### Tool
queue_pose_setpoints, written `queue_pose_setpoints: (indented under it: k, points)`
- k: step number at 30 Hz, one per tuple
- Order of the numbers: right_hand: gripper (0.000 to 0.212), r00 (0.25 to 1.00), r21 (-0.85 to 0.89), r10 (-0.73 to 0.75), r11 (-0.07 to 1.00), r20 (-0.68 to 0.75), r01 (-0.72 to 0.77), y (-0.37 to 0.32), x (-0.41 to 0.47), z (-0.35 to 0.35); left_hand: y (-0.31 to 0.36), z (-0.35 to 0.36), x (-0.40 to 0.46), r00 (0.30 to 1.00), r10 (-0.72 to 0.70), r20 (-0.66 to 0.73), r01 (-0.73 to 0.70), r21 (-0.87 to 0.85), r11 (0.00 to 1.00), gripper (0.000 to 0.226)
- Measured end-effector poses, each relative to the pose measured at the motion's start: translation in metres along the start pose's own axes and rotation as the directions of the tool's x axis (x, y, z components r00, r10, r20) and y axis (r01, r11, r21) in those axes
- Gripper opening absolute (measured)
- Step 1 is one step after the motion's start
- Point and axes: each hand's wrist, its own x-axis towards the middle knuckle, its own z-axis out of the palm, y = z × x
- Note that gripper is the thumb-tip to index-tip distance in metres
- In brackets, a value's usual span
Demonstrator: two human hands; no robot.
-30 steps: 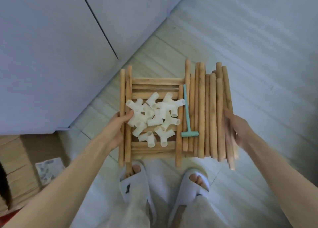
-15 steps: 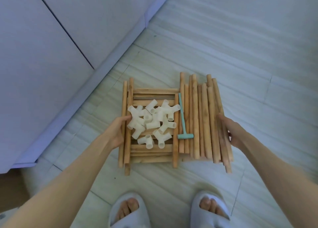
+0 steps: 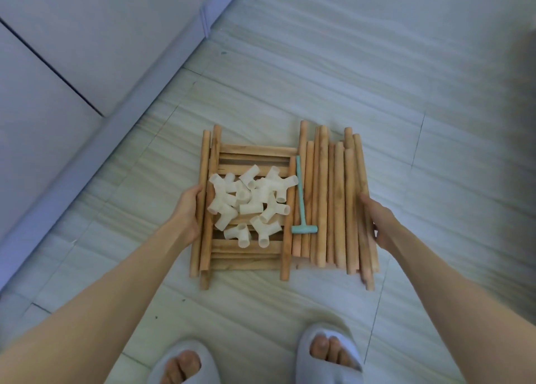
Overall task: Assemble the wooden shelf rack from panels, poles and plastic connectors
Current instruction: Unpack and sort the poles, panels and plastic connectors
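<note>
fingers of the left hand [image 3: 190, 209] curl round the stack's left poles [image 3: 203, 198] while the right hand [image 3: 374, 224] clasps the right-edge pole [image 3: 362, 209], so any tilt near the floor [image 3: 406, 93] risks loose white connectors [image 3: 251, 203] and the teal mallet [image 3: 300, 198] sliding off the slatted panel [image 3: 252, 154].

No text, label or number can be read anywhere, perhaps owing to blur
</note>
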Motion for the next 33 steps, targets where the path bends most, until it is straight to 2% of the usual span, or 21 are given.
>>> queue_pose_setpoints:
  k: [5, 9, 12, 14, 15, 17, 19, 22, 24, 26, 29, 31, 33]
  points:
    - [0.048, 0.997, -0.014, -0.079, 0.997, -0.024, 0.079, -0.013, -0.002, -0.004, 0.006, 0.014, -0.005, 0.995, -0.004, 0.104, -0.015, 0.177, 0.984, 0.038]
    - [0.039, 0.977, -0.256, -0.206, 0.948, -0.049, 0.187, -0.010, -0.016, -0.004, -0.002, 0.014, -0.014, 0.995, 0.056, 0.083, -0.088, 0.465, 0.881, 0.056]
    - [0.043, 0.890, -0.506, -0.455, 0.776, -0.037, 0.376, -0.001, -0.037, 0.008, -0.016, 0.007, -0.034, 0.971, 0.181, 0.156, -0.238, 0.586, 0.774, 0.052]
    - [0.043, 0.818, -0.579, -0.572, 0.649, 0.058, 0.494, 0.009, -0.054, 0.024, -0.023, -0.001, -0.049, 0.950, 0.196, 0.244, -0.310, 0.652, 0.692, 0.049]
    - [0.042, 0.807, -0.616, -0.579, 0.594, 0.119, 0.517, 0.015, -0.060, 0.031, -0.025, -0.005, -0.056, 0.944, 0.174, 0.279, -0.322, 0.677, 0.662, 0.051]
    - [0.047, 0.831, -0.722, -0.517, 0.493, 0.206, 0.485, 0.026, -0.066, 0.040, -0.026, -0.013, -0.068, 0.943, 0.138, 0.304, -0.320, 0.703, 0.635, 0.051]
    - [0.053, 0.850, -0.763, -0.472, 0.453, 0.235, 0.462, 0.028, -0.069, 0.037, -0.026, -0.015, -0.078, 0.950, 0.153, 0.271, -0.307, 0.726, 0.615, 0.051]
    - [0.055, 0.822, -0.733, -0.510, 0.454, 0.252, 0.506, 0.021, -0.073, 0.026, -0.022, -0.012, -0.083, 0.925, 0.296, 0.237, -0.350, 0.831, 0.431, 0.062]
    - [0.057, 0.776, -0.760, -0.580, 0.378, 0.250, 0.528, 0.016, -0.076, 0.022, -0.015, -0.006, -0.083, 0.880, 0.391, 0.269, -0.396, 0.871, 0.292, 0.072]
    - [0.059, 0.713, -0.802, -0.641, 0.246, 0.286, 0.544, 0.008, -0.079, 0.025, -0.007, 0.004, -0.078, 0.824, 0.472, 0.313, -0.421, 0.896, 0.139, 0.080]
    - [0.061, 0.600, -0.800, -0.670, 0.014, 0.437, 0.599, -0.008, -0.080, 0.046, 0.002, 0.023, -0.062, 0.741, 0.527, 0.416, -0.433, 0.896, -0.098, 0.086]
    - [0.066, 0.522, -0.759, -0.650, -0.132, 0.552, 0.638, -0.021, -0.077, 0.067, 0.003, 0.035, -0.049, 0.743, 0.494, 0.452, -0.410, 0.890, -0.198, 0.091]
    - [0.078, 0.506, -0.729, -0.594, -0.215, 0.626, 0.649, -0.032, -0.070, 0.087, 0.000, 0.044, -0.036, 0.771, 0.440, 0.461, -0.388, 0.887, -0.250, 0.095]
